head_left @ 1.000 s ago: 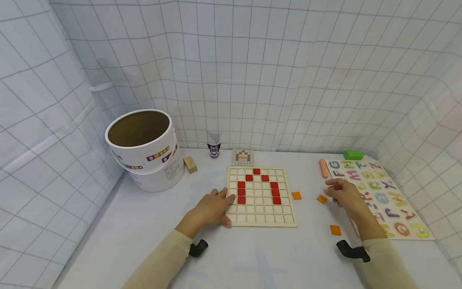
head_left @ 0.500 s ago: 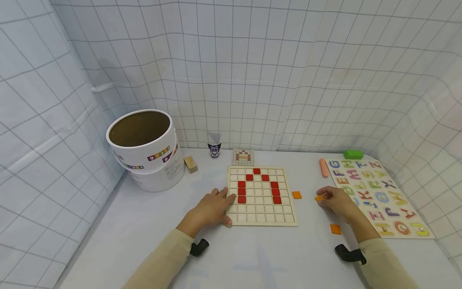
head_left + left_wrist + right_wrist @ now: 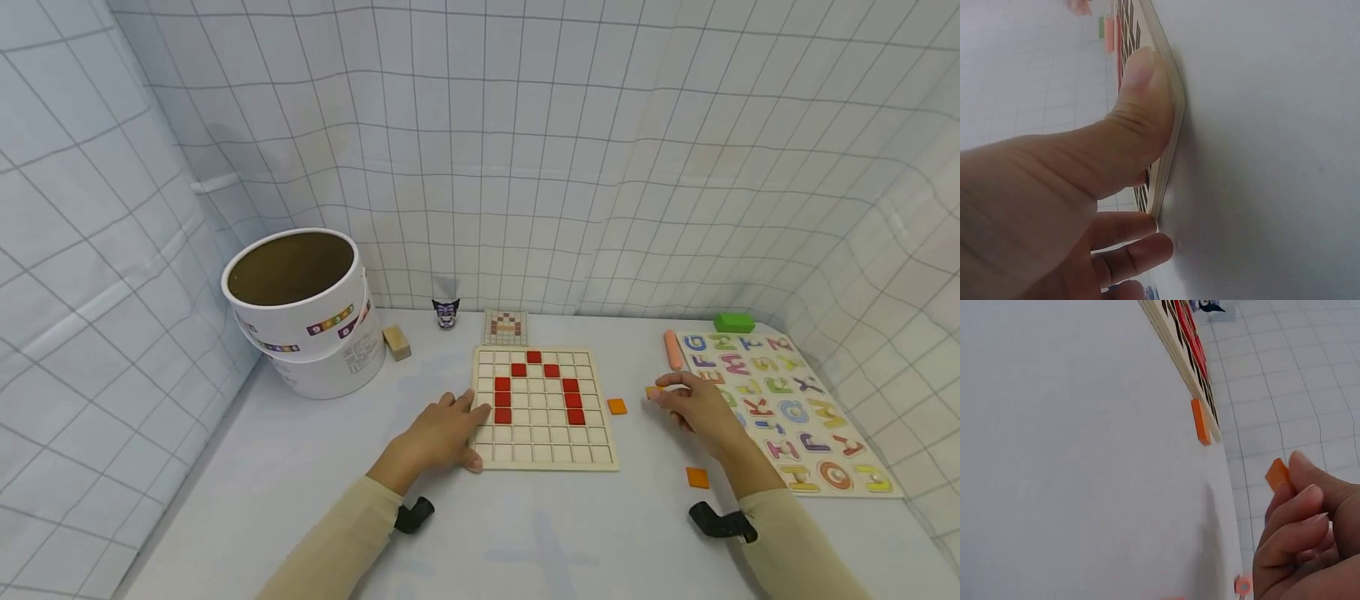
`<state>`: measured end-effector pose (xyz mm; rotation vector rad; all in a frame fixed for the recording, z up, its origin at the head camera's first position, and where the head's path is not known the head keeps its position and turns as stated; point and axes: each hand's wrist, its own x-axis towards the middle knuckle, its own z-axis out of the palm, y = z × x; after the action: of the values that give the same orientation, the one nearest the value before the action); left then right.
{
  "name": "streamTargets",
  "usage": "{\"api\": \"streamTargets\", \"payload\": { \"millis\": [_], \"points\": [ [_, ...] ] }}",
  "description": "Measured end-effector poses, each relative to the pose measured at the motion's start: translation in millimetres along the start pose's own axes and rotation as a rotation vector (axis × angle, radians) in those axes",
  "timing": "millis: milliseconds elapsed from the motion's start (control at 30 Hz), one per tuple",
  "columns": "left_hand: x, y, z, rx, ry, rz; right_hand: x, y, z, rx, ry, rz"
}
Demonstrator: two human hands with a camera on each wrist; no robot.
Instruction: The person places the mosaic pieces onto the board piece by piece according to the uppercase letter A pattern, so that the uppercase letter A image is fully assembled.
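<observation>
My right hand [image 3: 697,410] pinches an orange square tile [image 3: 1277,475] between thumb and fingertips, raised over the table between the grid board and the alphabet board. At the grid board's left edge, my left hand [image 3: 441,432] rests with thumb and fingers spread over the rim. The wooden grid board [image 3: 540,446] carries several red tiles [image 3: 572,399] in an arch shape. One orange tile [image 3: 617,407] lies just right of the board; another orange tile [image 3: 697,477] lies nearer the front, by my right forearm. A small pattern card [image 3: 506,327] sits behind the board.
A white bucket [image 3: 330,367] stands at the back left beside a wooden block [image 3: 396,342]. A small purple-black figure [image 3: 446,313] is at the back. On the right lie an alphabet board [image 3: 817,417], a salmon-coloured stick [image 3: 672,350] and a green block [image 3: 734,322].
My right hand came down to the middle orange tile, took it between thumb and fingers, and lifted it slightly leftward. The left hand has stayed on the board's edge.
</observation>
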<state>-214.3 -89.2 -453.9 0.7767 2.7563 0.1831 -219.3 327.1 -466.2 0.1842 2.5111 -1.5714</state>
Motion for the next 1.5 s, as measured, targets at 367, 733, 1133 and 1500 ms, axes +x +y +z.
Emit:
{"api": "streamTargets", "payload": {
  "millis": [367, 733, 1133, 1500],
  "points": [
    [-0.6, 0.7, -0.7, -0.006, -0.008, 0.004, 24.2, -44, 73, 0.137, -0.218, -0.052],
    [-0.2, 0.3, -1.0, -0.01, -0.006, -0.002, 29.5, -68, 118, -0.443, -0.141, -0.204],
    [-0.2, 3.0, -4.0, -0.007, -0.016, -0.013, 28.1, -47, 69, -0.153, -0.077, -0.178],
    [-0.6, 3.0, -2.3, -0.003, -0.023, -0.019, 16.1, -8, 29, 0.008, -0.056, 0.038]
  ]
}}
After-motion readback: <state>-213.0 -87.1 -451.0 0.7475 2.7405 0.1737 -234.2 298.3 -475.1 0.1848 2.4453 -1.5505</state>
